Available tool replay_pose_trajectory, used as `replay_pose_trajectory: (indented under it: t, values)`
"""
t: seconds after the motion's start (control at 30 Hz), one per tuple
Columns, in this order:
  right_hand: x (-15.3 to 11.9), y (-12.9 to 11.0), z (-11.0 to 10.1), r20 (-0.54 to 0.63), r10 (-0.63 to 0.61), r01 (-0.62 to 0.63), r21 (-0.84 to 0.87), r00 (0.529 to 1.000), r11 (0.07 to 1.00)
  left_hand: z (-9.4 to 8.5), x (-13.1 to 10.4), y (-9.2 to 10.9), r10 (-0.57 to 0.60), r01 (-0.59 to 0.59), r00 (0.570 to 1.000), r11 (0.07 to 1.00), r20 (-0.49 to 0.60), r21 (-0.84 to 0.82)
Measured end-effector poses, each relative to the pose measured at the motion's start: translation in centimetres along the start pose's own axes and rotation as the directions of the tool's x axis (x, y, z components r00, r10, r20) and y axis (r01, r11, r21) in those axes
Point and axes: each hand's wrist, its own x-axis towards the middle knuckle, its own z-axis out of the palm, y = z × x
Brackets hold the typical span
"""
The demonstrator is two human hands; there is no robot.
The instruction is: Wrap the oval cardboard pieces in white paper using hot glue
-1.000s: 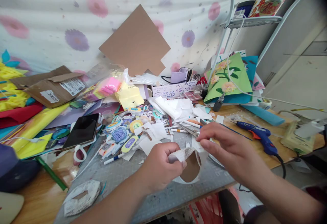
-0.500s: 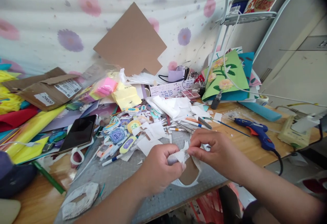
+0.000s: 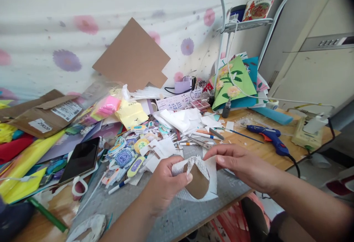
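Observation:
My left hand grips the left edge of a piece made of white textured paper around a brown cardboard shape, its thumb pressed on the front. At the piece's upper right edge, my right hand pinches the white paper between thumb and fingers. The piece is held just above the grey cutting mat, near the table's front edge. Behind it lie white paper scraps and a pile of small coloured cut-outs.
A blue glue gun lies at the right beside a power strip. A phone, a green stick and a cardboard box are on the left. A wire rack rises at the back right.
The piece has turned so that its brown face and white rim show more fully. My right hand has shifted to its upper right edge. The camera view has moved right.

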Motion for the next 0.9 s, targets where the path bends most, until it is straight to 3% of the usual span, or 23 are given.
replay_pose_trajectory:
  t: [0.17,0.33,0.47,0.63,0.77,0.9]
  values:
    - [0.1,0.2,0.7,-0.073,0.048,-0.051,-0.043,0.996,0.998,0.2,0.2,0.1,0.035,-0.034,0.999,0.999,-0.018,0.042]
    - [0.0,-0.5,1.6,-0.172,-0.007,-0.056,-0.360,0.985,0.931,0.8,0.1,0.6,0.123,-0.084,0.987,0.945,-0.107,0.316]
    - [-0.3,-0.8,2.8,-0.242,-0.175,-0.016,-0.626,0.954,0.779,1.4,-0.3,1.1,0.182,-0.102,0.970,0.905,-0.160,0.412]
    - [-0.1,0.0,3.9,-0.255,-0.382,0.063,-0.757,0.888,0.651,1.5,-0.6,0.9,0.238,-0.147,0.958,0.888,-0.160,0.435]
    - [0.3,0.3,4.2,-0.306,-0.369,0.031,-0.731,0.878,0.681,1.4,-0.6,0.5,0.254,-0.161,0.953,0.889,-0.167,0.429]
    - [0.4,-0.1,3.9,-0.237,-0.338,0.116,-0.639,0.911,0.760,1.3,-0.5,0.4,0.206,-0.138,0.962,0.934,-0.181,0.329]
